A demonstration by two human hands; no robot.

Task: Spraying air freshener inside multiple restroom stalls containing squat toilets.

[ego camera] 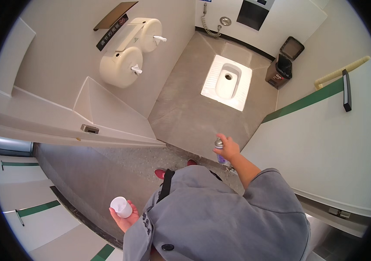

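Observation:
My right hand [231,150] grips an aerosol spray can [221,158] with a purple-and-white label, one finger resting on its top. The can is roughly upright near the doorway of a toilet cubicle. Low on the left, my left hand [127,216] holds a white plastic cap [125,208], its hollow end facing up. Beyond the can, a white squat toilet [247,86] is set into the grey floor [185,107].
A double toilet-paper dispenser [123,70] hangs on the left wall. At the back right stands a brown pedal bin [273,73], its lid raised. The white cubicle door [319,140] swings open on my right. A coiled hose [206,27] hangs at the back wall.

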